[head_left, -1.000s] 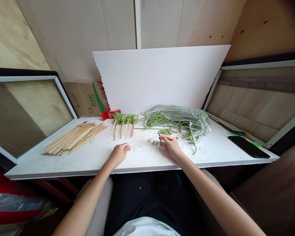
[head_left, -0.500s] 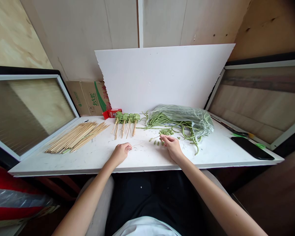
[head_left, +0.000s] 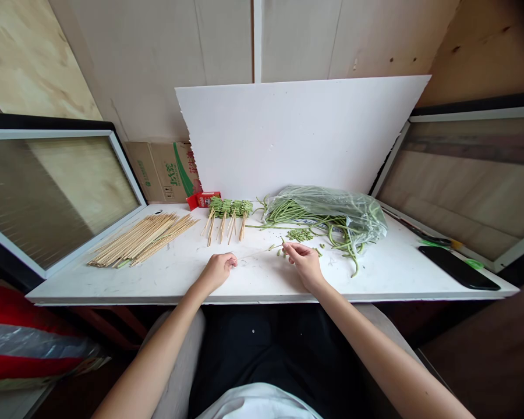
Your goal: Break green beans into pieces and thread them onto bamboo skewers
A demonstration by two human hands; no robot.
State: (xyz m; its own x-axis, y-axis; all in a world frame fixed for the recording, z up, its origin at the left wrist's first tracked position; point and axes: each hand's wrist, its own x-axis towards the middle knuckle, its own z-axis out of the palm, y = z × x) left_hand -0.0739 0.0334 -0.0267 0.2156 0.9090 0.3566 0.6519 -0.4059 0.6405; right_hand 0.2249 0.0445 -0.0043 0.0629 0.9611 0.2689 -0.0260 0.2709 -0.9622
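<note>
The clear plastic bag (head_left: 367, 216) lay on its side at the back right of the white table (head_left: 253, 292), and I could see long green beans (head_left: 283, 213) filling it and spilling from its left end. Several hung out in front, one curling down to the right of my working area. At the back left, the small red box (head_left: 208, 198) sat with a flap out; I could not tell what it held. Behind it stood a cardboard box (head_left: 160, 171) with green and red print, its inside hidden from me.

I had the left hand (head_left: 220, 269) closed in a pinch on a thin skewer (head_left: 257, 254), which slanted over the table towards the right hand (head_left: 304, 263). That hand's thumb and fingers were pinched on a small green bean piece (head_left: 283, 240) at the skewer's far end. Just beyond it lay a heap of cut pieces (head_left: 300, 234), with others scattered nearer, partly blocked from my view by the fingers.

Bundles of loaded skewers (head_left: 231, 208) lay in front of the white board (head_left: 305, 137), beside the red box. Bare skewers (head_left: 142, 238) were piled at the left, and a black phone (head_left: 458, 267) lay well apart at the right.
</note>
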